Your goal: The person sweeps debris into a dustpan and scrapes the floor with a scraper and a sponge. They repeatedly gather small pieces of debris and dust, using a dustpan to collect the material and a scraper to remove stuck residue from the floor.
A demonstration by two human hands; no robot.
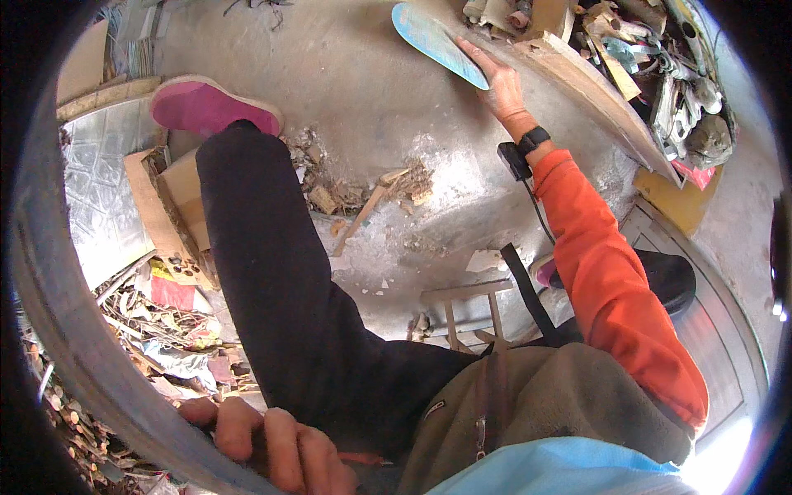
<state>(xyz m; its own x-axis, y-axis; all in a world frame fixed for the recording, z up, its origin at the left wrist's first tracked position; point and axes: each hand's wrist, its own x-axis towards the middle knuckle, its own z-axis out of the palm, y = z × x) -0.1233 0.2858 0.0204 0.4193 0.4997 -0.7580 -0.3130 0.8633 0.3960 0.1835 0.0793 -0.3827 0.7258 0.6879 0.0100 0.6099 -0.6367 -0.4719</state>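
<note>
My right hand (502, 86), in an orange sleeve with a black watch at the wrist, reaches out at the upper right. It holds a thin, flat, light blue oval piece (436, 46) by its near end, above the concrete floor. What this piece is cannot be told. At the lower left my left hand (278, 442) has its fingers curled against a dark grey bar or rim (111, 365) that looks bent along the picture's edge. The left thumb and palm are hidden. A small black device (513, 161) with a cable is at the right wrist.
Wood scraps (371, 198) and dust lie on the concrete floor. A wooden board (594, 93) borders mixed scrap (674, 74) at the upper right. A small wooden frame (467, 291) lies near my body. Left are a cardboard box (145, 204), litter (161, 315) and my outstretched leg with a magenta shoe (204, 108).
</note>
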